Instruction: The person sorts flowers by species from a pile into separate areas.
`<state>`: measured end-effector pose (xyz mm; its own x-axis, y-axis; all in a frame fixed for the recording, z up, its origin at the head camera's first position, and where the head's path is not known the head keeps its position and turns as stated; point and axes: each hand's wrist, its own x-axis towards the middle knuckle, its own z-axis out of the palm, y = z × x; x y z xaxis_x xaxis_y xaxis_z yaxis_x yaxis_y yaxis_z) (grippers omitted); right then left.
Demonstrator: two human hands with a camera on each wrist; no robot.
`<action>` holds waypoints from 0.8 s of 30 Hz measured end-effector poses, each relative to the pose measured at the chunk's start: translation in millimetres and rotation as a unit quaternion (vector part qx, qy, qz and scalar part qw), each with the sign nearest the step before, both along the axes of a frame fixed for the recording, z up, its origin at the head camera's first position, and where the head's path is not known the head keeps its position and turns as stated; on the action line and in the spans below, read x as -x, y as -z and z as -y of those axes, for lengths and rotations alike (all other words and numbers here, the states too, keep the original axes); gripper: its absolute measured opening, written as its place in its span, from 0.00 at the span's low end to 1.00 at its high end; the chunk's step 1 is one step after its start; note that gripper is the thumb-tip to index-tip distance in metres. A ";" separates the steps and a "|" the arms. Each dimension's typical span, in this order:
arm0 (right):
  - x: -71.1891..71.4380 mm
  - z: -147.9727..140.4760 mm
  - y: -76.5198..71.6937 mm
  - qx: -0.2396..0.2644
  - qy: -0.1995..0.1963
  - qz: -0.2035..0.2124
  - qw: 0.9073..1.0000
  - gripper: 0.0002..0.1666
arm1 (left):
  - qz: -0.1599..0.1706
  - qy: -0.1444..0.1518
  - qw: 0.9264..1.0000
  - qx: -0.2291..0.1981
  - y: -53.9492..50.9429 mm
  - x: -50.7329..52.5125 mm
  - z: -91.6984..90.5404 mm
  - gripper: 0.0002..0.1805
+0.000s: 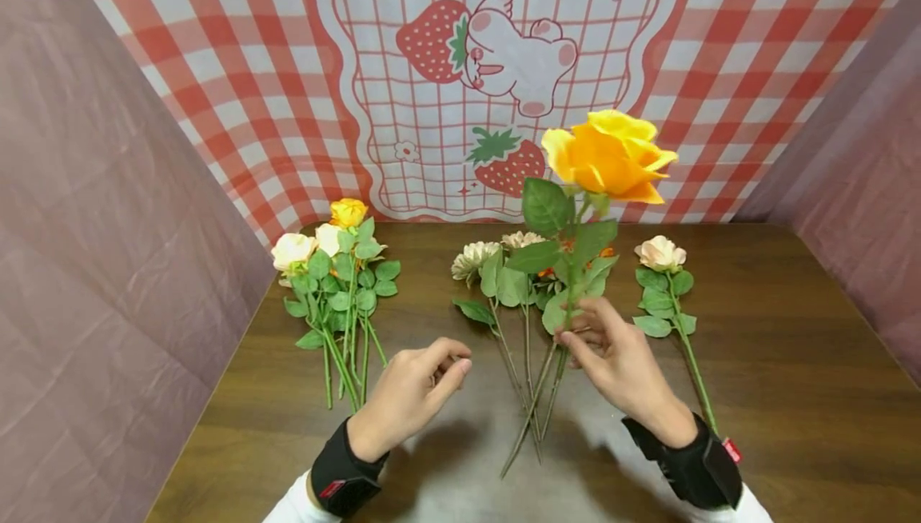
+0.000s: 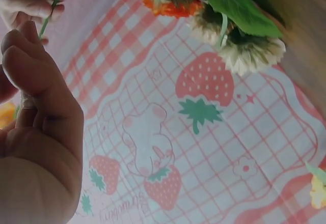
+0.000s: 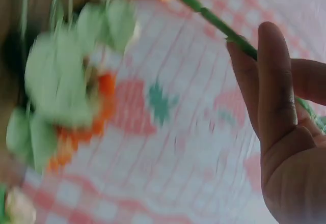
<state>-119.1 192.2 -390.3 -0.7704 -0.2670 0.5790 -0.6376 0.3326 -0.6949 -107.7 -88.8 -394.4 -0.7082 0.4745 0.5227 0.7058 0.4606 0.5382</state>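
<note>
A large yellow rose (image 1: pixel 608 157) stands upright above the table. My right hand (image 1: pixel 615 359) pinches its green stem (image 3: pixel 205 14) below the leaves, between thumb and fingers. To the left, my left hand (image 1: pixel 410 387) hovers over the table with loosely curled fingers and nothing in them, apart from the stem. Behind and below the rose lie cream flowers (image 1: pixel 475 261) and orange flowers (image 3: pixel 104 89) on long stems, partly hidden by its leaves.
On the left of the brown table (image 1: pixel 777 395) lies a bunch of pale and yellow roses (image 1: pixel 293 251). A single pale pink rose (image 1: pixel 660 253) lies at the right, beside my right wrist. A checked strawberry cloth (image 1: pixel 259 67) hangs behind the table.
</note>
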 end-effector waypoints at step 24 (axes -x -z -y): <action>16.4 -214.4 -3.3 -0.307 0.281 0.331 0.847 0.13 | 0.003 -0.025 0.999 0.022 -0.4 2.0 9.4 0.04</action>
<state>-135.5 406.6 -387.1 -0.9773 0.1558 -0.1434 0.2030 0.8824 -0.4245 -109.7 -98.3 -393.9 -0.7340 0.4610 0.4987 0.6789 0.5179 0.5204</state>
